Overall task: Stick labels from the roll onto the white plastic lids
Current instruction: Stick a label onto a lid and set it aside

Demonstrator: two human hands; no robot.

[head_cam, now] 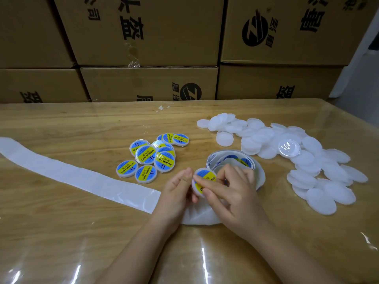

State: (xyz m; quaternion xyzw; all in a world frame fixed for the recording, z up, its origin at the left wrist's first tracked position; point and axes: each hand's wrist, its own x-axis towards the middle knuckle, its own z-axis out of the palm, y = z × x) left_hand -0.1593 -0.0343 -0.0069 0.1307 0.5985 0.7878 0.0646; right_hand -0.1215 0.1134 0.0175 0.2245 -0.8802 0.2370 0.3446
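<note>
Round white lid (196, 189), blue-and-yellow label (205, 174) on top; left hand (177, 193) grips it.

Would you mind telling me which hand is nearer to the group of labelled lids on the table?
Left. The left hand sits just below-right of the labelled lids, holding a lid; the right hand is farther right, by the label roll.

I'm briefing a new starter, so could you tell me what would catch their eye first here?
Centre front, the left hand and right hand hold a lid bearing a blue-and-yellow label. Behind them to the left lies a cluster of labelled lids; to the right sprawls a heap of plain white lids.
</note>
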